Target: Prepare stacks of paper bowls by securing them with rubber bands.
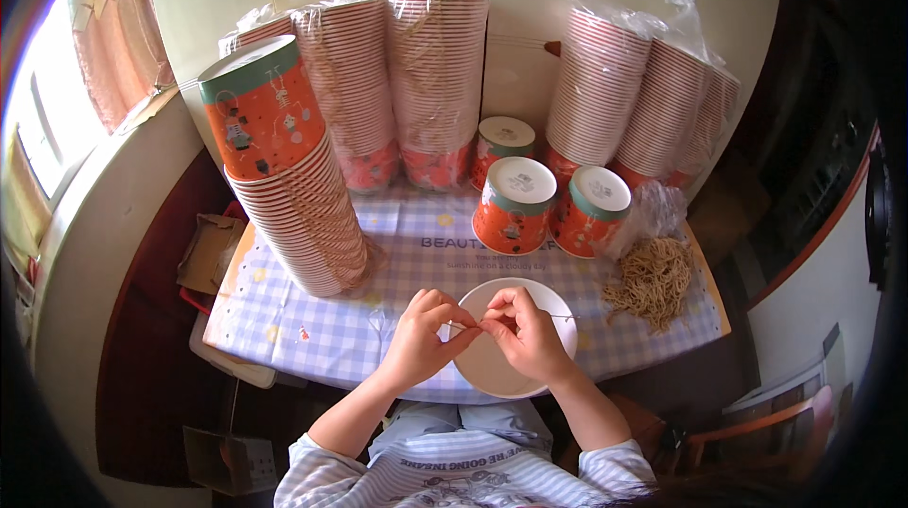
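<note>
My left hand [427, 340] and my right hand [520, 330] meet over a white round tub [501, 377], open side up, at the table's near edge. Fingertips of both hands pinch a thin pale cord [564, 317]; one end sticks out past the right hand, over the tub's rim. Most of the cord is hidden behind my fingers. To the right lies a tangled heap of tan cords [651, 281] beside a crumpled clear plastic bag [653, 210].
Three orange-and-green paper buckets [513, 207] stand upside down beyond my hands. A tall nested bucket stack [293, 167] leans at the left. Several plastic-wrapped stacks [438, 73] line the back of the checkered-cloth table [322, 342]. A cardboard box [210, 253] is beside the table.
</note>
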`<state>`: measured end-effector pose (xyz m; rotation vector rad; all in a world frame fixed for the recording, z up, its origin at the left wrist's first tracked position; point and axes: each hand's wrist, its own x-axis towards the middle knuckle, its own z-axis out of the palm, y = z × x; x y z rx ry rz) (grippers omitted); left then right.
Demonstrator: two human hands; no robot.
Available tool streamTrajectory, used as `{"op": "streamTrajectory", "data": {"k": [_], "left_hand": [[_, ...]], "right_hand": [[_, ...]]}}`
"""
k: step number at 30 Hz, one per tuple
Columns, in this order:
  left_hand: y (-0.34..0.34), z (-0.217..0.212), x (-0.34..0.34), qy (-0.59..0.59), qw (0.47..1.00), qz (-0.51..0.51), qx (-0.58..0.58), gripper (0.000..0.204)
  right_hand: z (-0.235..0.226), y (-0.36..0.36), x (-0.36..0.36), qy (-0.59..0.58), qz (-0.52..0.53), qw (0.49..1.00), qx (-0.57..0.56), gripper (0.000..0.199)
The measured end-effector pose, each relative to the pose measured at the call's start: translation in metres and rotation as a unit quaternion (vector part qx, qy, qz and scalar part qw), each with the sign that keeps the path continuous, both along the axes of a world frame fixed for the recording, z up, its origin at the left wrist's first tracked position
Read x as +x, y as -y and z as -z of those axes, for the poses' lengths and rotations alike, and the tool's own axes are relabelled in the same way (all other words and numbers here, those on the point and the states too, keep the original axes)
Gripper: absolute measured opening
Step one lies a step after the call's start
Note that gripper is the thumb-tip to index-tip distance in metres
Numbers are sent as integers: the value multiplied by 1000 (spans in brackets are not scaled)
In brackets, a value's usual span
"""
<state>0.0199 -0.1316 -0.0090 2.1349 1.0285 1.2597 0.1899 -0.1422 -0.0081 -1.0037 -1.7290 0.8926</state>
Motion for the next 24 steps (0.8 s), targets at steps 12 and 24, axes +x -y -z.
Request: {"op": "streamTrajectory", "data": {"k": [12,24], "left_hand": [[-1,2,-12,-45,999,-21,-17,11],[18,24,-34,112,984,-25,-140,12]], "right_hand": [[-1,-1,5,-47,20,998,46,16],[-10,20,20,-52,36,997,47,15]]}}
